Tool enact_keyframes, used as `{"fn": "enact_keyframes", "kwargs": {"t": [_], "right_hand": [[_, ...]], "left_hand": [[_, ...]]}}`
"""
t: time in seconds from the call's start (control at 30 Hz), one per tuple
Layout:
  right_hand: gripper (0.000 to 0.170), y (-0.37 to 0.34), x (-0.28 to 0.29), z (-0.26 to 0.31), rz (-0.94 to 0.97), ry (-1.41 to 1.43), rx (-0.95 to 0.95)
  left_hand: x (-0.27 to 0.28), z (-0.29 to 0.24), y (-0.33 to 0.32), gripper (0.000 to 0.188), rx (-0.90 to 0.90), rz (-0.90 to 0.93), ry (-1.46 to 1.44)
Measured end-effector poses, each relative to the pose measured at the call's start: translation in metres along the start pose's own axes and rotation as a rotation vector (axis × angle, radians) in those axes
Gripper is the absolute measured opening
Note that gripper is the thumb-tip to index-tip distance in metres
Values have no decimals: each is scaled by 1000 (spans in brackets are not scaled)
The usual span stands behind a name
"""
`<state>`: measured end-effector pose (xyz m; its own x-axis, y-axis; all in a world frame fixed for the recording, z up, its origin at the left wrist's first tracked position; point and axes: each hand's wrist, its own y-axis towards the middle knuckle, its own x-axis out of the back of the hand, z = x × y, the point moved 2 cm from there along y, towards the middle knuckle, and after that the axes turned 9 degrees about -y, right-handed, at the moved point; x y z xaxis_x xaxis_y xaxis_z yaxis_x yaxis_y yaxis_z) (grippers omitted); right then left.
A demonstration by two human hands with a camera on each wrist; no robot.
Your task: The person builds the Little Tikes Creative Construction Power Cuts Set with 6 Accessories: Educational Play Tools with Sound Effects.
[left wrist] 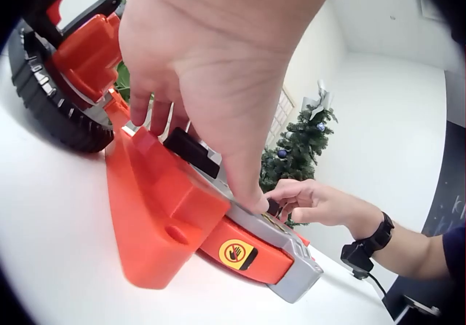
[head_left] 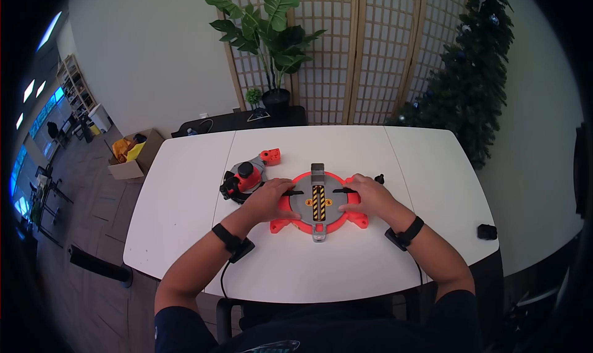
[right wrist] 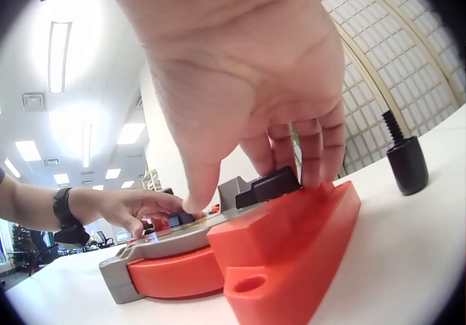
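Note:
A round grey and red base (head_left: 335, 216) with a yellow-black striped strip (head_left: 319, 203) lies flat on the table. My left hand (head_left: 272, 200) grips its left side, thumb on the near part and fingers on the far part. My right hand (head_left: 374, 200) holds the right side the same way. In the left wrist view, my left hand (left wrist: 211, 70) spans a black piece (left wrist: 191, 152) above the red side. The right wrist view has my right hand (right wrist: 247, 84) over a similar black piece (right wrist: 269, 186); its fingertips touch the red side.
A red, grey and black saw-like part (head_left: 249, 175) sits behind my left hand. A black threaded knob (right wrist: 408, 166) stands beyond the base's right side. Near the white table's (head_left: 179, 217) right edge lies a small black object (head_left: 487, 232).

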<state>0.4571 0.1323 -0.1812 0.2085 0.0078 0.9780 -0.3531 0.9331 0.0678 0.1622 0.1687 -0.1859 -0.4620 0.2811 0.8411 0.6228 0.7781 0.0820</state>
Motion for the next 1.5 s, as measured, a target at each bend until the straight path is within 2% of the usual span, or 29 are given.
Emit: {"fn": "enact_keyframes", "kwargs": {"t": [0.03,0.07,0.27,0.33,0.37,0.43,0.47,0.5,0.57,0.6,0.7,0.73,0.77,0.83,0.87,0.9,0.97,1.1,1.2,1.27,1.5], "right_hand": [[62,-2,0,-1,-1,-10,24],[71,-4,-1,-2,-1,-20,47],[81,-13,-7,-9,-30,22,94],[81,-13,0,-11,-14,63,67],[82,-14,4,-11,3,104,40],[81,-18,18,-9,19,135,2],[80,-20,23,-8,34,165,-35],[80,-22,26,-8,34,164,-35],[81,-25,31,-11,19,230,-80],[81,-26,34,-11,19,231,-78],[79,-31,40,-18,-8,227,-90],[77,-32,40,-23,-19,225,-94],[75,-35,40,-27,-29,224,-97],[74,-40,40,-36,-40,226,-104],[72,-42,41,-39,-50,227,-110],[72,-44,42,-40,-50,226,-111],[68,-49,46,-42,-49,217,-136],[67,-56,48,-46,-38,226,-142],[66,-59,50,-47,-21,254,-142],[63,-61,51,-47,-16,265,-146],[60,-64,48,-45,0,291,-135]], "left_hand": [[-1,1,0,88,-23,12,11],[-2,2,-1,88,-22,12,11],[9,-6,-3,85,-28,14,22],[25,-11,-4,71,97,-13,-124],[30,-10,-6,71,98,-12,-124],[44,-9,-9,57,86,-131,-127],[51,-13,-11,43,57,-216,-132],[58,-14,-12,43,57,-216,-131],[73,-6,-14,35,244,-291,-204],[78,-2,-16,29,189,-396,-213],[92,20,-25,30,227,-459,-106],[95,27,-30,40,221,-462,-51],[95,37,-34,40,221,-460,-51],[93,59,-41,55,278,-450,-8],[93,67,-45,65,365,-401,27],[95,63,-47,65,365,-401,27],[99,57,-54,65,605,-258,-14],[93,69,-61,58,604,-266,-100],[89,67,-65,49,594,-185,-124],[80,84,-66,46,462,-286,-234],[56,104,-58,48,399,-419,-443]]}}
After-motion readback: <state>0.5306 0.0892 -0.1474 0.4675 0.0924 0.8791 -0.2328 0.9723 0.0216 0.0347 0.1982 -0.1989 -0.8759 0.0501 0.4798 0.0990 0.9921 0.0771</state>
